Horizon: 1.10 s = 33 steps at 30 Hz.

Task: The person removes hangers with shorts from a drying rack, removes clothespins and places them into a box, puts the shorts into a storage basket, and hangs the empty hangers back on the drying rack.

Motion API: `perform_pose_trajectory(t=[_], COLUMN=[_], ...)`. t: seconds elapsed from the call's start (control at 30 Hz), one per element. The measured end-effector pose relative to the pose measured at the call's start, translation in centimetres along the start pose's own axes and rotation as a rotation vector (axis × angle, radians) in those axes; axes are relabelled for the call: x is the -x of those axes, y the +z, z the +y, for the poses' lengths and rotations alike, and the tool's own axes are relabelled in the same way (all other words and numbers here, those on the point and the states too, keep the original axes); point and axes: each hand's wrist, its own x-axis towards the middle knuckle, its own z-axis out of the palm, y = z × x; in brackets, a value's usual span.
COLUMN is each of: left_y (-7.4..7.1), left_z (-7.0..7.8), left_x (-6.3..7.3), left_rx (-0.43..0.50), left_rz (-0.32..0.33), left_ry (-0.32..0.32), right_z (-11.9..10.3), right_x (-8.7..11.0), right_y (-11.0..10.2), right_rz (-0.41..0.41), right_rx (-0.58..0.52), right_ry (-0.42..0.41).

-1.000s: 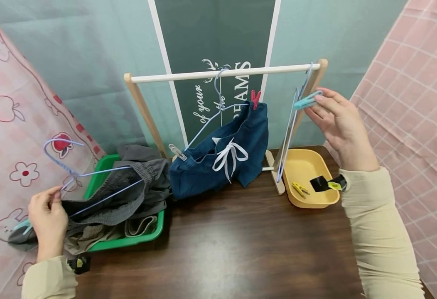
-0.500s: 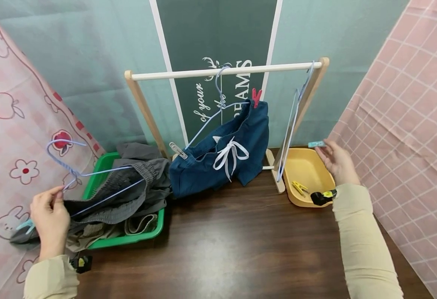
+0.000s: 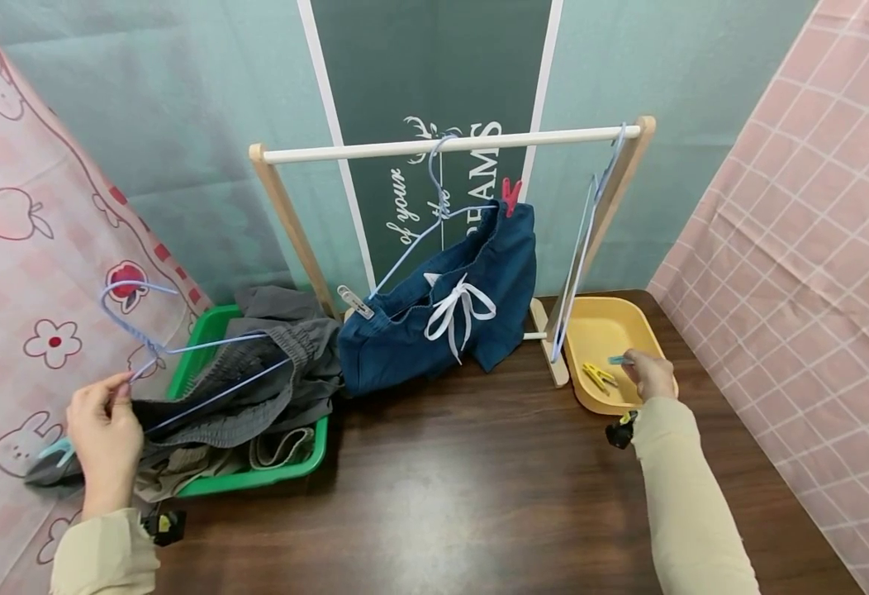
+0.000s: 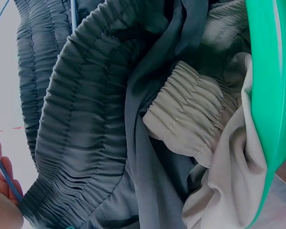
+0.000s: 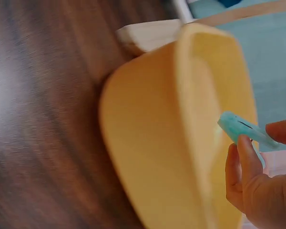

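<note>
My left hand (image 3: 103,430) grips a blue wire hanger (image 3: 215,343) near its shoulder. Grey elastic-waist trousers (image 3: 256,405) hang off that hanger over the green basket (image 3: 271,477); a light blue clothespin (image 3: 55,449) sits at their left end, partly behind the hand. On the right, my right hand (image 3: 650,376) pinches another light blue clothespin (image 5: 238,126) between thumb and fingers, above the yellow bin (image 5: 143,129). A yellow clothespin (image 3: 600,378) lies in that bin.
Dark blue shorts (image 3: 494,289) hang from the rack's white bar (image 3: 375,152), fastened by a red clothespin (image 3: 510,197) and a clear one (image 3: 355,302). A bare hanger (image 3: 576,264) hangs at the rack's right end. Beige clothing (image 4: 190,109) lies in the basket.
My right hand has come down from beside the rack's right post to the yellow bin, carrying the light blue clothespin. The left hand and hanger have barely moved.
</note>
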Motion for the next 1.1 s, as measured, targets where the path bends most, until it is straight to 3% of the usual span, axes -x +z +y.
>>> perform_pose_trajectory(t=[0.2,0.37,0.6,0.7,0.83,1.1], left_y=[0.2,0.4,0.6,0.6,0.5,0.4], left_z=[0.1,0.3,0.4,0.4,0.4,0.5], left_x=[0.1,0.1,0.2,0.1,0.0,0.1], left_rx=[-0.009,0.003,0.073,0.086,0.097,0.086], left_rz=[-0.015,-0.009,0.047,0.064,0.074,0.058], left_ry=[-0.002,0.002,0.022,0.031,0.038,0.017], right_z=[2.2,2.7,2.2,2.1,2.1,2.4], right_x=[-1.0,-1.1,-1.3,-1.6,-1.8,-2.6], right_y=[0.2,0.3,-0.2,-0.5,-0.7,-1.5], right_rz=[0.049,0.082,0.049,-0.004,-0.054,-0.114], right_rx=[0.334,0.519,0.953,1.088,1.182,1.164], right_ry=[-0.13,-0.143,-0.288,-0.322,-0.343,-0.357])
